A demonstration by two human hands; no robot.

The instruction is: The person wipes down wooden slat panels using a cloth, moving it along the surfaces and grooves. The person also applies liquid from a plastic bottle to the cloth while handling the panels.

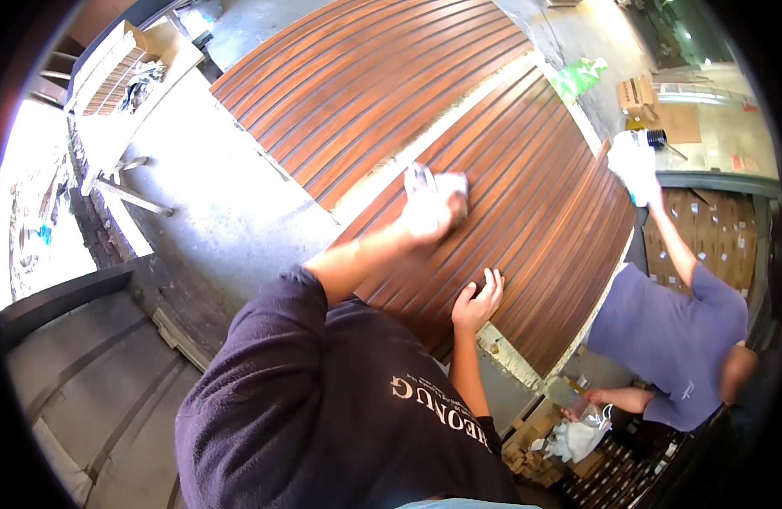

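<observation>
My left hand (433,214), blurred by motion, is closed on a crumpled whitish cloth (451,183) over a reddish-brown slatted wooden panel (493,187). Dark grooves run along the panel's slats. Nearer to me and to the right, my right hand (479,304) lies with its fingers stretched out on the same panel, near its front edge, and holds nothing. Beyond a pale strip (425,140), a second slatted panel (365,76) lies farther away.
At the right, a co-worker in a purple-blue shirt (662,335) reaches over the panel's far right edge with a white cloth-like thing (633,168). A wooden stand (132,140) with stacked strips is at the left. Cardboard boxes (637,97) and green plastic (577,78) lie beyond.
</observation>
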